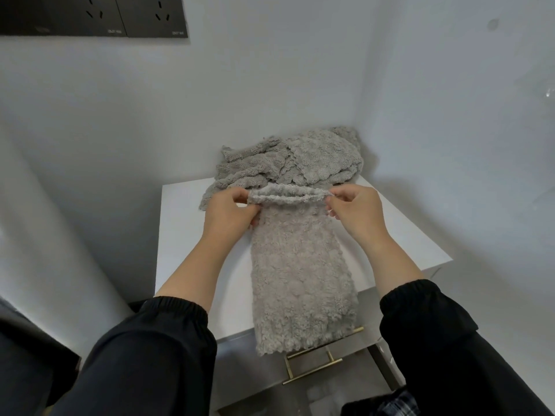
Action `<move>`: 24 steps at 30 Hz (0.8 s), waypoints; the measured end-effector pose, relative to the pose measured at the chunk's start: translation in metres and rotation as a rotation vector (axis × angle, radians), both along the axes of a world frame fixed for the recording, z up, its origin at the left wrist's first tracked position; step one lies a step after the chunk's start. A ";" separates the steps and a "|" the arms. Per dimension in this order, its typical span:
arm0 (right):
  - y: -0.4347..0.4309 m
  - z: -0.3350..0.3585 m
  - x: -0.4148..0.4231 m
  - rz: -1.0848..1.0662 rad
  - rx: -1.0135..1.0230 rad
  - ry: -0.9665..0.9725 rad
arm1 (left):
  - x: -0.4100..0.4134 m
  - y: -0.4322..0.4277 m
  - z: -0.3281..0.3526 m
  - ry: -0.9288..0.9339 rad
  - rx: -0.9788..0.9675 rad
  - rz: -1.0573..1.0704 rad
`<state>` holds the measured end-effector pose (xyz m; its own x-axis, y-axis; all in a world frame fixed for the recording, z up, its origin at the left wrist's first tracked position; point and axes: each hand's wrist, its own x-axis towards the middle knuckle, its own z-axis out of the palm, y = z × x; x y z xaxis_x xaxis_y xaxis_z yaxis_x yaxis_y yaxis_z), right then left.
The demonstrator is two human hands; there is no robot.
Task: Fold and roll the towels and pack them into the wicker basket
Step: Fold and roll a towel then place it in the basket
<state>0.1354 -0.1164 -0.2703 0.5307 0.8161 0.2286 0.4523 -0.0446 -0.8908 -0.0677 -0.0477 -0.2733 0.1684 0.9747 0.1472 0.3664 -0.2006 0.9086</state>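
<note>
— What sort of place is this?
— It looks like a room in a home: a plain corner where white walls [270, 85] meet.
— What shows that?
— A small white cabinet [186, 235] stands in the corner, with slim brass drawer handles [315, 370] on its near front. A dark panel of wall sockets [120, 16] sits high at the far left. Household laundry lies on top: a folded towel [300, 265] and, beyond it, a heap of towels [288, 157].

light: soft, even, dim corners | shadows: faint | focus: mostly sharp | edges: wide-angle bending
</note>
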 end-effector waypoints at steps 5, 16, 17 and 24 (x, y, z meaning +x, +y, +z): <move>-0.020 0.010 0.000 0.033 -0.008 -0.052 | -0.014 -0.015 0.003 0.259 0.192 -0.058; -0.041 -0.007 0.006 0.217 -0.261 -0.454 | -0.033 -0.026 -0.007 0.628 0.349 -0.279; -0.042 -0.007 0.006 0.232 -0.289 -0.481 | -0.032 -0.026 -0.006 0.640 0.337 -0.287; -0.044 -0.005 -0.005 0.214 -0.142 -0.610 | -0.013 -0.031 -0.005 0.643 0.295 -0.167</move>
